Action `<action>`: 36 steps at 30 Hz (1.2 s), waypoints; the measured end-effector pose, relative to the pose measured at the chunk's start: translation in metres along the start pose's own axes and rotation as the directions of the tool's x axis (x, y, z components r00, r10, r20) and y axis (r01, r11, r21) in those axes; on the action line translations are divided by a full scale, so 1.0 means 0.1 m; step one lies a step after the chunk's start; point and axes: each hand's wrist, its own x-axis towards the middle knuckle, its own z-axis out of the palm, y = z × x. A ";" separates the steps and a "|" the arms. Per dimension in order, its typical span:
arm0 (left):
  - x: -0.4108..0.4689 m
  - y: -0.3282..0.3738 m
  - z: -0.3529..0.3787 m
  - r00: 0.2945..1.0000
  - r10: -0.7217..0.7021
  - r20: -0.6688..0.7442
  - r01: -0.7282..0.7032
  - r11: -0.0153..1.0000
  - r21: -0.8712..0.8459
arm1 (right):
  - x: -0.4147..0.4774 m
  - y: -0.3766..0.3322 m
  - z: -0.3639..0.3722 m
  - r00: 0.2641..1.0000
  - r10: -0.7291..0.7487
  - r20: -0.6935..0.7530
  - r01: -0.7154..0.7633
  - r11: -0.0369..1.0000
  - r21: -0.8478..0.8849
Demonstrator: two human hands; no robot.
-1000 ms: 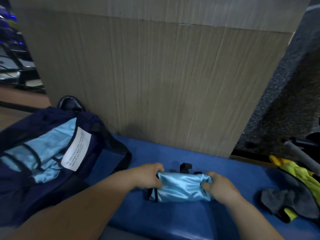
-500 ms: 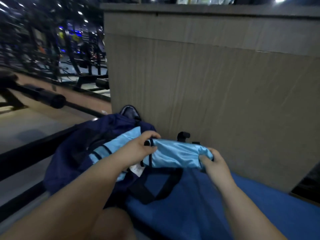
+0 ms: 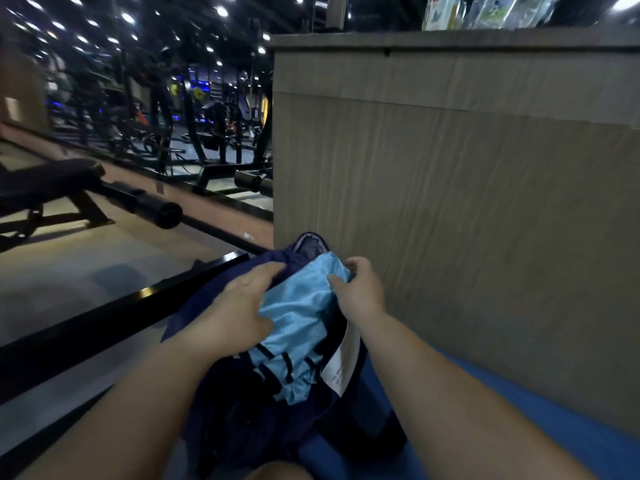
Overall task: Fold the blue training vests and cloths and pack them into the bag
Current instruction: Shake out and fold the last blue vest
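Sitting on a blue padded surface [image 3: 519,420] right up against a wood-grain panel wall [image 3: 450,202], the navy bag [image 3: 242,410] lies open. The folded light-blue vest [image 3: 301,303] is in its mouth, on top of more light-blue cloth with dark trim [image 3: 294,379]. The right hand [image 3: 360,292] pinches the vest's far end between thumb and curled fingers. The left hand [image 3: 239,306] lies spread on the vest's left side, fingers fairly straight, reaching the bag's rim. A white label [image 3: 341,365] pokes out just beside the right wrist. Off to the left it's a dim gym: a black rail [image 3: 104,323], a weight bench [image 3: 45,181], machines [image 3: 207,126] further back and rows of ceiling spotlights [image 3: 128,18].
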 end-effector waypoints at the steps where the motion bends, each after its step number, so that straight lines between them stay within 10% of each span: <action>1: 0.05 0.02 0.06 0.995 0.099 0.030 -0.096 0.992 -0.085 | 0.02 -0.01 0.02 1.000 -0.003 0.005 0.003 1.000 -0.022; 14: 0.28 0.07 0.68 0.966 -0.017 0.257 -0.047 0.969 0.241 | -0.13 0.43 -0.11 0.960 0.230 0.160 -0.150 0.905 -0.398; 28: 0.46 0.53 1.05 0.933 0.010 0.360 -0.185 0.871 0.455 | -0.31 0.50 -0.40 0.878 -0.036 -0.477 0.113 0.984 0.135; 36: 0.64 0.66 1.19 0.933 0.001 0.359 -0.177 0.870 0.459 | -0.28 0.86 -0.51 0.987 0.029 0.157 0.010 0.971 -0.239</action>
